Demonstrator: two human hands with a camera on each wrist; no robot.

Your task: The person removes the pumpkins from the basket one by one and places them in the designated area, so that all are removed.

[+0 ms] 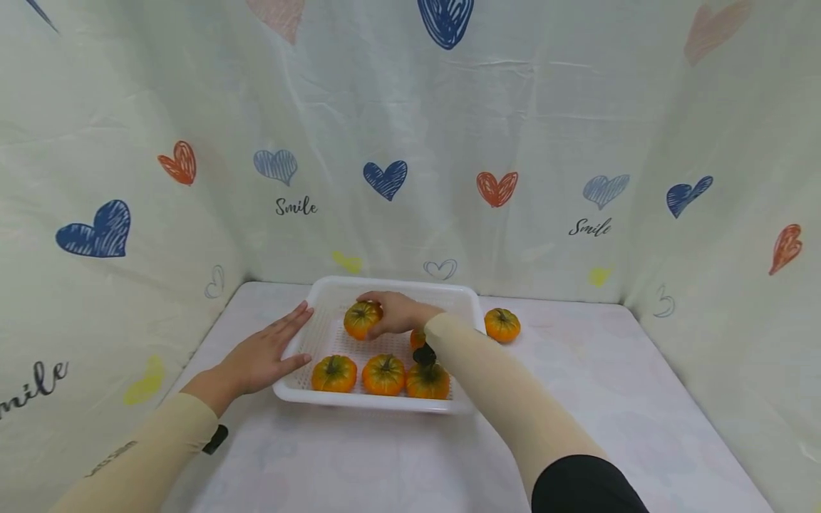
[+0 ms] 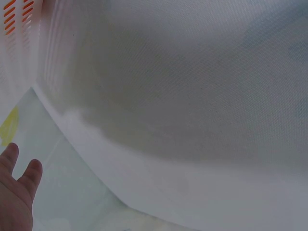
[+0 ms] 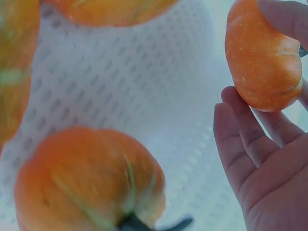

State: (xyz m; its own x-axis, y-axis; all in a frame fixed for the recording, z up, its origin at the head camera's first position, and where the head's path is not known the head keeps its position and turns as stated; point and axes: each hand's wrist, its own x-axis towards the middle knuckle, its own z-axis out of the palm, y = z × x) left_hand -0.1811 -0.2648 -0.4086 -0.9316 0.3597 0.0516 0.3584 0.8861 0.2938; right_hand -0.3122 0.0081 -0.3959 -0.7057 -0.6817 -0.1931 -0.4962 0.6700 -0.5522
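A white perforated plastic basket [image 1: 372, 403] holds several small orange-green pumpkins. My right hand [image 1: 402, 312] reaches into its back left part and grips a small pumpkin [image 1: 362, 320] between thumb and fingers. That same pumpkin [image 3: 262, 60] appears at the upper right of the right wrist view. Along the basket's front side sit a left pumpkin [image 1: 333, 374], a middle pumpkin [image 1: 383, 375] and a right pumpkin [image 1: 427, 383]. Another pumpkin [image 1: 417, 339] is mostly hidden by my right forearm. My left hand [image 1: 263, 356] lies against the basket's left rim, fingers extended.
One more pumpkin [image 1: 502, 325] lies on the white-covered table [image 1: 577, 399], just outside the basket's right side. Behind and at both sides hangs a pale curtain [image 1: 539, 128] printed with hearts.
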